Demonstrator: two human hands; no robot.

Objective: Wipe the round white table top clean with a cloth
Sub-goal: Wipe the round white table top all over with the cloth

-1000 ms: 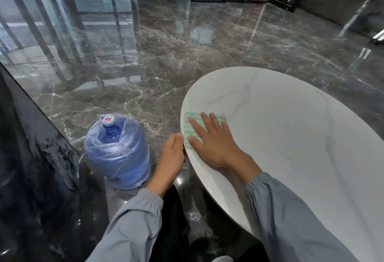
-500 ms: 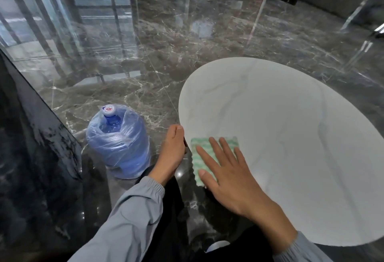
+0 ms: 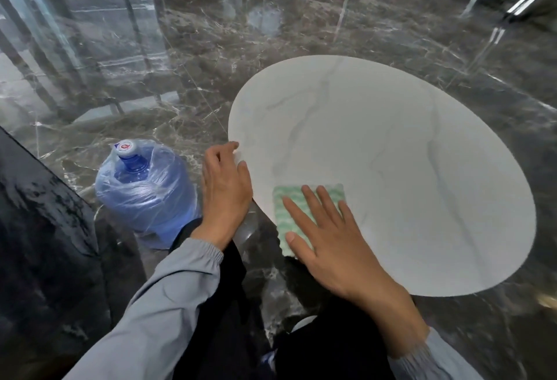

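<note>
**A:** From the head camera, where is the cloth?

**B:** The green-and-white cloth (image 3: 284, 220) lies flat on the round white table top (image 3: 391, 153), at its near-left edge. Its near corner seems to reach the rim or hang just over it.

**A:** And the hands?

**B:** The right hand (image 3: 334, 247) lies palm down on the cloth. Its fingers (image 3: 301, 211) are straight and spread, with the thumb out to the side. It presses the cloth and does not pinch it. The left hand (image 3: 226, 187) rests against the rim, fingers close together and nearly straight, fingertips touching the edge. It looks like it is steadying the table.

**A:** How will the cloth handle?

**B:** I'd judge it thin, soft and light. It will bunch or fold if pushed from one corner. A flat, wide palm is the right hold, with the pressure spread so the whole cloth slides.

**A:** And the table?

**B:** It looks hard, smooth and polished, so the cloth should glide easily. The risk is at the rim, where the cloth could slip off.

**A:** Anything else nearby?

**B:** A large blue water bottle (image 3: 147, 190), wrapped in plastic, stands on the dark marble floor (image 3: 271, 33) just left of the table.
</note>
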